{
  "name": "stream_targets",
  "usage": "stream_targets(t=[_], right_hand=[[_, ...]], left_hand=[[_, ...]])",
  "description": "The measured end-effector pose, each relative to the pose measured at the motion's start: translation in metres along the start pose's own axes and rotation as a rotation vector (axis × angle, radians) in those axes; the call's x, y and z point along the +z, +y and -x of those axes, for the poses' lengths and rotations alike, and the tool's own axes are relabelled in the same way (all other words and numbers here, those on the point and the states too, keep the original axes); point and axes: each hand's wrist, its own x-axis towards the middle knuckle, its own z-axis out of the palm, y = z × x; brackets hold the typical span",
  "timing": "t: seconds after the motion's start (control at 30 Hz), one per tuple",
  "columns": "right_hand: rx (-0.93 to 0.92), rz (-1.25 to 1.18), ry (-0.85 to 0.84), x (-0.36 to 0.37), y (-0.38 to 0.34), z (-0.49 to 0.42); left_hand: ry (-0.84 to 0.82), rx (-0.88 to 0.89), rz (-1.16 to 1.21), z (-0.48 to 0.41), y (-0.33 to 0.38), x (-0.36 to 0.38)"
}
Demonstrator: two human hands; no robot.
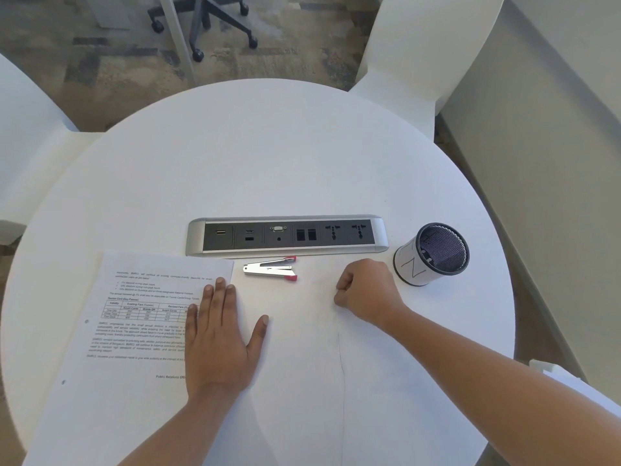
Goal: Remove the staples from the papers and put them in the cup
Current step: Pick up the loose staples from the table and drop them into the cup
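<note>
The left grip (pixel 218 341) lies released and flat, fingers straight, pressing on the right edge of the printed papers (pixel 134 314), which sit on the left of the round white desk (pixel 268 163). The right grip (pixel 364 287) is clenched, knuckles up, resting on the desk just beside the mesh cup (pixel 433 253). Whether a staple sits between its thumb and fingers cannot be told, as nothing that small shows. A small red-and-silver stapler (pixel 272 269) lies untouched between the two grips, in front of the socket strip (pixel 287 235). This looks like the carry to the cup. To do it well, the right grip should rise over the dark rim and loosen only once it is squarely above the opening. A staple is light and would bounce off the rim or vanish on the white top. The cup looks light too, so a knock from the knuckles could tip it. The flat left grip should keep pinning the sheets so they do not slide.
</note>
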Motion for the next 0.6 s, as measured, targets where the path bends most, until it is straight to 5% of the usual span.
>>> stream_targets(t=[0.33,0.6], right_hand=[[0.156,-0.785,0.069,-0.077,-0.005,0.041],[0.282,-0.984,0.304,-0.153,0.03,0.04]], left_hand=[[-0.002,0.008,-0.005,0.001,-0.004,-0.001],[-0.007,0.007,-0.017,0.0,-0.003,0.004]])
